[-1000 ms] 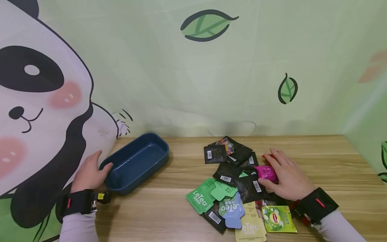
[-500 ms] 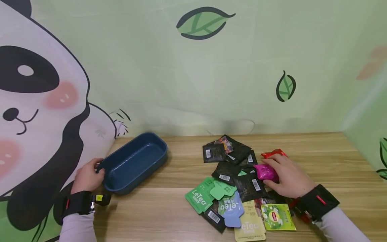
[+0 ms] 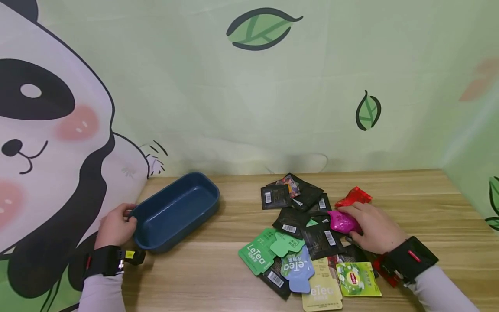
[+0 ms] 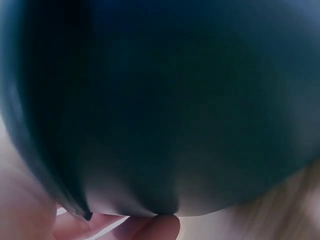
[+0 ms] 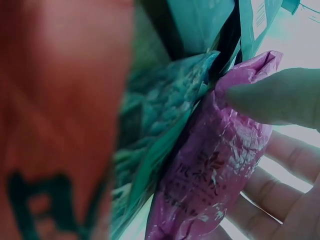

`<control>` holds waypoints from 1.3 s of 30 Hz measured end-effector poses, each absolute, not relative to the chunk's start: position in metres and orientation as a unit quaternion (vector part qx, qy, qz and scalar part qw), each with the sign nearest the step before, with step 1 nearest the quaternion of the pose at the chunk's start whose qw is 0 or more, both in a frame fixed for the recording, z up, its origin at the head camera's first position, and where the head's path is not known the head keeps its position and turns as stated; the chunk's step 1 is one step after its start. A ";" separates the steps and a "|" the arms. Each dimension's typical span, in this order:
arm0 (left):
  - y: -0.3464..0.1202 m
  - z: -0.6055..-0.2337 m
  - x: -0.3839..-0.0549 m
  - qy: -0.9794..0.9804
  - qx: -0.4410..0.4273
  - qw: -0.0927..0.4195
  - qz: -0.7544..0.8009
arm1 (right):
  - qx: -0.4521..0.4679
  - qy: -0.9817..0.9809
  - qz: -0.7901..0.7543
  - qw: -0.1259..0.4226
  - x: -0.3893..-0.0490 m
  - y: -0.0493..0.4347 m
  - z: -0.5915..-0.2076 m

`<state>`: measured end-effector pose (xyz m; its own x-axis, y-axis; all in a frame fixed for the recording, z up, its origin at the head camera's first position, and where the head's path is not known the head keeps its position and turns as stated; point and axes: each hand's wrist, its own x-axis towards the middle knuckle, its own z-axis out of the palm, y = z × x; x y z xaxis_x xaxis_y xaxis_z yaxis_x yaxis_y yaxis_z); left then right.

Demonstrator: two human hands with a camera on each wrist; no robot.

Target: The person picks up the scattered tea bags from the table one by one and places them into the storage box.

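Gripping pink packet; LeTea sachets, Lipton sachet near

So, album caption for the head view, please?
Left hand at the end of a blue tray, right hand gripping a pink packet beside overlapping sachets.

We see our right hand pinching a crinkled, elongated, shiny purple packet; blurred orange-red packet fills frame left.

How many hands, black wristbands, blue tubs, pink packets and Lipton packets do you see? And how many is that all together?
Hands: 2 (left hand and right hand)
Black wristbands: 2
Blue tub: 1
Pink packet: 1
Lipton packet: 1
Total: 7
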<state>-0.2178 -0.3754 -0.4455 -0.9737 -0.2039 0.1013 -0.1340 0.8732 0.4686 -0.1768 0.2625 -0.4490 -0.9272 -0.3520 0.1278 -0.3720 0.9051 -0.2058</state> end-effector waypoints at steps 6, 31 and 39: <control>-0.365 -0.442 -0.220 -0.970 0.048 0.051 -0.233 | 0.180 -0.976 0.116 0.039 -0.177 0.263 -0.449; -0.268 -0.453 -0.226 -0.952 -0.130 -0.035 -0.276 | 0.172 -0.976 0.130 0.026 -0.177 0.267 -0.448; -0.234 -0.461 -0.219 -0.935 -0.156 -0.034 -0.316 | 0.175 -0.973 0.145 0.031 -0.179 0.269 -0.452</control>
